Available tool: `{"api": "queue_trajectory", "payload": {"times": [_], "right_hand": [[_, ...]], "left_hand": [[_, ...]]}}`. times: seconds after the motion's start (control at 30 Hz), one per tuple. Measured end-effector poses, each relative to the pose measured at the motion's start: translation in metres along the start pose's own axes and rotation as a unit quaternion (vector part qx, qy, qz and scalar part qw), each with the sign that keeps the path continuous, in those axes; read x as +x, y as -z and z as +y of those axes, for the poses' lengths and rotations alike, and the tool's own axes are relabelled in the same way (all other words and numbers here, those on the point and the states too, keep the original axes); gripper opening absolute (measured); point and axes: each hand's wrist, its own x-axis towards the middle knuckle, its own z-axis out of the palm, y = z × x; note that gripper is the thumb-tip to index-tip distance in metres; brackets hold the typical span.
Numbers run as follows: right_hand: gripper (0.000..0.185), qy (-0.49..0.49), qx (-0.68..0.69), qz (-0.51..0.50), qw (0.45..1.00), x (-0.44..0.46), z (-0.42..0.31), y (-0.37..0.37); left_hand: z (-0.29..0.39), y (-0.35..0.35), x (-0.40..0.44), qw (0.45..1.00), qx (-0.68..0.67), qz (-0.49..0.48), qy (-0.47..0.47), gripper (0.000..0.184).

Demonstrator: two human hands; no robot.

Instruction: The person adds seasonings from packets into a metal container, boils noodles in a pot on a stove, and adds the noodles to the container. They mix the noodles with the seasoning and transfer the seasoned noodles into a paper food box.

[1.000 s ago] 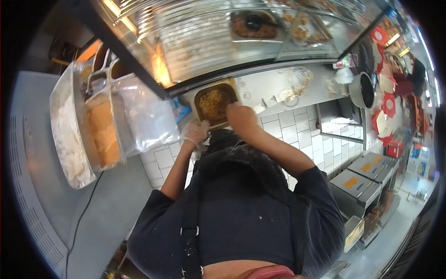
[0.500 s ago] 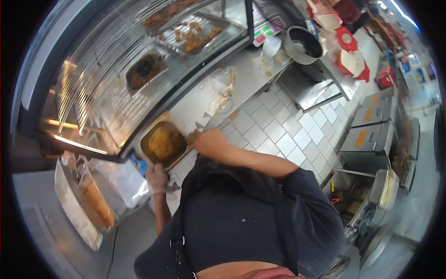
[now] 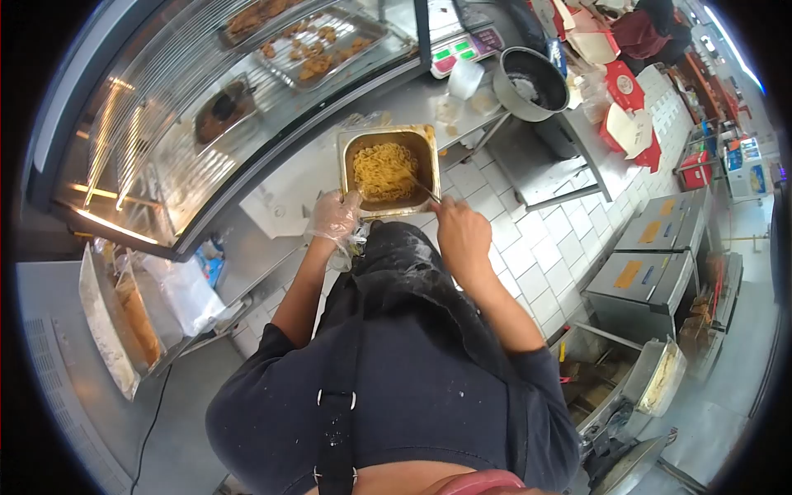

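A square metal pan [image 3: 431, 148] sits over the counter's front edge, just ahead of my body. Yellow noodles [image 3: 382, 171] lie inside it. My left hand [image 3: 333, 216], in a clear plastic glove, is closed on the pan's near left corner. At the near right corner my right hand [image 3: 464, 238], bare, grips the handle of a thin metal utensil [image 3: 427, 193]. Its far end reaches into the noodles; whether it is a fork or a spoon I cannot tell.
To the left stands a glass display case [image 3: 157, 157] with trays of fried food. Along the counter [image 3: 289, 186] are a scale [image 3: 456, 54] and a large pot [image 3: 532, 84]. Bins [image 3: 136, 305] stand lower left, grey boxes [image 3: 635, 280] on the right. A person [image 3: 652, 33] is far back.
The pan of noodles has moved right along the counter, in front of my body. Both hands moved with it, and the utensil in my right hand now shows in the noodles.
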Motion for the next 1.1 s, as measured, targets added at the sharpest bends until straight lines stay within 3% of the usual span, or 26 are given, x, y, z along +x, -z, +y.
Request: {"api": "queue_trajectory", "payload": {"times": [0.03,0.13,0.17,0.23,0.37,0.4,0.47,0.5,0.57,0.6,0.7,0.73,0.83,0.87,0.9,0.97,1.0,1.03,1.1], "right_hand": [[0.027,-0.052,-0.036,-0.032,0.997,0.0,0.011,0.009],[0.028,-0.029,-0.01,-0.106,0.994,0.015,0.041,0.013],[0.028,0.008,0.046,-0.06,0.997,0.025,0.055,0.0],[0.029,-0.017,0.063,0.008,0.998,0.054,0.079,-0.016],[0.031,-0.158,0.035,0.049,0.986,0.079,0.124,-0.004],[0.031,-0.184,0.017,0.039,0.982,0.08,0.132,0.007],[0.03,-0.2,-0.005,-0.021,0.98,0.081,0.137,0.033],[0.03,-0.202,-0.005,-0.018,0.979,0.089,0.139,0.038],[0.03,-0.091,0.018,-0.045,0.995,0.108,0.145,0.043],[0.03,-0.066,0.031,-0.031,0.997,0.125,0.152,0.043],[0.03,-0.091,0.029,0.027,0.995,0.151,0.17,0.067],[0.028,-0.125,0.025,0.021,0.992,0.154,0.171,0.089],[0.029,-0.14,-0.02,-0.012,0.99,0.154,0.184,0.132],[0.028,-0.125,-0.032,-0.014,0.992,0.157,0.19,0.133],[0.028,-0.125,-0.035,-0.01,0.992,0.164,0.199,0.128],[0.027,-0.084,-0.053,-0.026,0.995,0.182,0.209,0.096],[0.019,-0.031,-0.082,-0.025,0.996,0.196,0.212,0.086],[0.019,-0.03,-0.081,-0.018,0.996,0.21,0.218,0.076],[0.02,0.06,-0.018,0.02,0.998,0.231,0.226,0.067]], "left_hand": [[0.01,-0.012,0.008,1.0,-0.005,-0.001,-0.004,0.043],[0.039,-0.053,0.028,0.998,0.035,-0.052,-0.015,0.044],[0.045,-0.065,0.034,0.997,0.031,-0.06,-0.028,0.044],[0.057,-0.089,0.055,0.987,0.07,-0.079,-0.119,0.042],[0.066,-0.123,0.117,0.935,0.161,-0.062,-0.31,0.037],[0.089,-0.125,0.128,0.933,0.152,-0.057,-0.321,0.037],[0.133,-0.123,0.131,0.971,0.092,-0.087,-0.203,0.036],[0.128,-0.136,0.14,0.97,0.093,-0.088,-0.208,0.036],[0.115,-0.169,0.162,0.96,0.051,-0.08,-0.262,0.037],[0.142,-0.162,0.161,0.977,0.0,-0.092,-0.193,0.036],[0.154,-0.156,0.178,0.974,0.039,-0.101,-0.2,0.034],[0.163,-0.145,0.183,0.935,0.109,-0.074,-0.33,0.03],[0.171,-0.133,0.206,0.908,0.145,-0.089,-0.383,0.028],[0.193,-0.127,0.197,0.979,-0.01,-0.107,-0.173,0.026],[0.196,-0.134,0.204,0.978,-0.013,-0.106,-0.177,0.026],[0.188,-0.141,0.209,0.98,-0.119,-0.149,-0.054,0.027],[0.19,-0.145,0.211,0.981,-0.116,-0.146,-0.059,0.027],[0.193,-0.15,0.211,0.986,-0.088,-0.12,-0.071,0.026],[0.19,-0.157,0.21,0.99,-0.06,-0.092,-0.083,0.026]]}}
